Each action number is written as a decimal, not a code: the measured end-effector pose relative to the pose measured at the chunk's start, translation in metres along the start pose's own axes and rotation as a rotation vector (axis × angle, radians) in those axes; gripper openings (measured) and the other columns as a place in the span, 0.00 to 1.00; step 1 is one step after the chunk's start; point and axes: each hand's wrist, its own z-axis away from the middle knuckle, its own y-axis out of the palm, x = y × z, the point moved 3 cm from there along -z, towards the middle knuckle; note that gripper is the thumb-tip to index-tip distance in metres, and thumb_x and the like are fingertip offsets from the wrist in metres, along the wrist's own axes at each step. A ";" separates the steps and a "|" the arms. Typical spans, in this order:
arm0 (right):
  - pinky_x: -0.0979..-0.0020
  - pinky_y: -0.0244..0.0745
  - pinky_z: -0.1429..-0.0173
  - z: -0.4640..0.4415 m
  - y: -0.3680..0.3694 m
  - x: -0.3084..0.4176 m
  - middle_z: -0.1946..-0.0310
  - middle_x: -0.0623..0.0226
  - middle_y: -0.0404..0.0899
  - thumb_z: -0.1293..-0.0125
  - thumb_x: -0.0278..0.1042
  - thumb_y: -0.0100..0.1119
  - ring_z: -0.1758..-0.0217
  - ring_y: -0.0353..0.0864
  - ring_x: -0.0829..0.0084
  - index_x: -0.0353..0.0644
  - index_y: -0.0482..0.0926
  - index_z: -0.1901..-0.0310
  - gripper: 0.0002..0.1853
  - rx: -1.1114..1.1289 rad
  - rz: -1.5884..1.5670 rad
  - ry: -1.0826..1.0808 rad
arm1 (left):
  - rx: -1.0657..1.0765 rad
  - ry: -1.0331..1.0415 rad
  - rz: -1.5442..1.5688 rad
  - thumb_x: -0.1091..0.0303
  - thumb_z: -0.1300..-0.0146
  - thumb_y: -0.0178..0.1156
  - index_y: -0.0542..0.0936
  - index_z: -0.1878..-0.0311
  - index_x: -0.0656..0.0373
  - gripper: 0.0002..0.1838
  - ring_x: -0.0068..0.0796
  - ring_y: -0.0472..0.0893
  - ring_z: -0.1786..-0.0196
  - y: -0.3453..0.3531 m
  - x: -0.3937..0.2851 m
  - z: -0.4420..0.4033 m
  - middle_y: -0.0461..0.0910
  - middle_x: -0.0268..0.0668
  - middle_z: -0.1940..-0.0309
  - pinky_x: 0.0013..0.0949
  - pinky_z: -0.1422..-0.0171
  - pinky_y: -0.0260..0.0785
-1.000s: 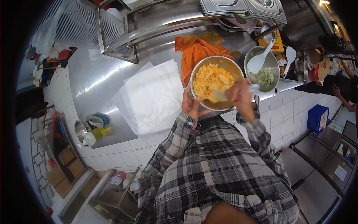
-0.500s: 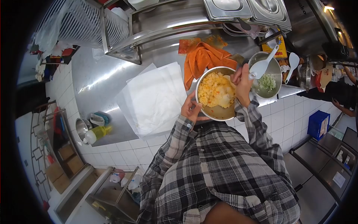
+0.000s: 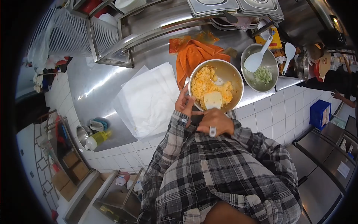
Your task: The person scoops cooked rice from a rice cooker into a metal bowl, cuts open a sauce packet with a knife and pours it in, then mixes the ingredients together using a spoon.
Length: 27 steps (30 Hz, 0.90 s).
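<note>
Orange-yellow rice (image 3: 203,80) lies in a round metal bowl (image 3: 233,74) near the counter's front edge. My left hand (image 3: 185,102) grips the left rim of this bowl, thumb and fingers on either side. My right hand (image 3: 216,122) is closed round the handle of a pale rice paddle (image 3: 213,100), whose blade rests in the rice at the near side of the bowl. To the right, a second metal bowl (image 3: 248,80) holds chopped green bits (image 3: 263,75) and a white paddle (image 3: 255,61). An orange cloth (image 3: 194,56) lies behind the rice bowl.
White paper sheets (image 3: 147,100) lie on the steel counter (image 3: 87,82). Beyond are a metal rack (image 3: 130,41) and lidded steel pans (image 3: 212,7). A yellow bottle (image 3: 97,140) and a brush (image 3: 99,124) are at the left. Another person's hand (image 3: 343,98) shows far right.
My right hand has moved from the bowl's right side to its near side, turning the paddle. The rice is spread differently, with part of the bowl's bottom showing. My left hand still holds the rim.
</note>
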 end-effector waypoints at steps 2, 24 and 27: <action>0.65 0.70 0.70 0.000 -0.042 -0.007 0.81 0.62 0.73 0.48 0.35 0.58 0.77 0.75 0.64 0.42 0.74 0.81 0.10 -0.189 0.028 0.093 | 0.009 0.006 0.071 0.68 0.34 0.53 0.52 0.29 0.51 0.33 0.39 0.78 0.47 0.003 0.000 0.004 0.72 0.45 0.45 0.43 0.62 0.83; 0.74 0.58 0.76 -0.033 -0.114 -0.036 0.88 0.71 0.66 0.27 0.48 0.41 0.83 0.63 0.79 0.40 0.67 0.88 0.31 -0.736 -0.254 0.395 | 0.153 -0.049 -0.152 0.66 0.34 0.54 0.54 0.29 0.53 0.32 0.38 0.79 0.51 -0.018 -0.013 0.000 0.75 0.42 0.49 0.42 0.61 0.84; 0.75 0.60 0.77 -0.044 -0.093 -0.052 0.86 0.72 0.71 0.30 0.48 0.47 0.82 0.69 0.81 0.40 0.72 0.84 0.27 -0.471 -0.299 0.423 | 0.289 -0.135 -0.332 0.65 0.34 0.54 0.55 0.29 0.53 0.32 0.36 0.79 0.51 -0.025 -0.034 -0.013 0.74 0.40 0.48 0.39 0.62 0.84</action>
